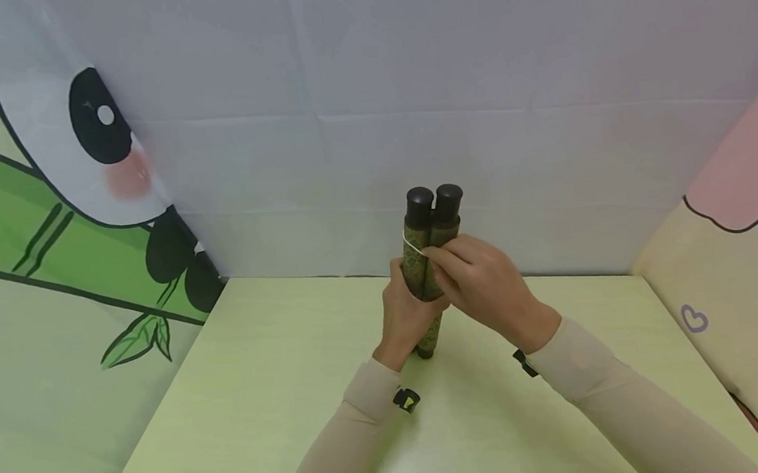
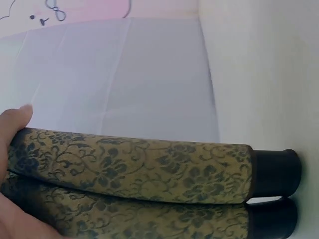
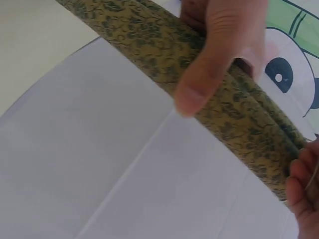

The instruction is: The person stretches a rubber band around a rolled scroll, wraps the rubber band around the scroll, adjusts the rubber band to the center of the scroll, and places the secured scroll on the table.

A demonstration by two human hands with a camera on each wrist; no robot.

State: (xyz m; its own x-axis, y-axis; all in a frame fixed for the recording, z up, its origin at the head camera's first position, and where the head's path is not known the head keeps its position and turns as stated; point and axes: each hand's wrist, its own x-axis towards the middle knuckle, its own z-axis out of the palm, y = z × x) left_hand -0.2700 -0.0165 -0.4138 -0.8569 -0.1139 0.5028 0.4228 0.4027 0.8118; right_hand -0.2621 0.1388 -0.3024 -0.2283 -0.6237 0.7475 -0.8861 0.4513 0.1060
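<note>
A patterned scroll (image 1: 415, 262), gold-green with dark floral vines, stands nearly upright over the table as two rolls side by side. Black knobs (image 2: 275, 173) cap its ends. My left hand (image 1: 405, 313) grips it around the middle, its thumb (image 3: 199, 84) lying across the brocade in the right wrist view. Near the upper end, a thin white cord (image 1: 410, 244) passes over the front of the rolls. My right hand (image 1: 486, 280) pinches that cord between thumb and forefinger, close against the scroll. In the right wrist view, the right fingers (image 3: 301, 186) show only at the edge.
Beneath the hands lies a pale yellow-green table (image 1: 264, 388). A whitish sheet (image 1: 270, 163) hangs behind it. Cartoon-printed panels stand at both sides, a panda with bamboo (image 1: 59, 234) on the left and a pink shape (image 1: 746, 170) on the right.
</note>
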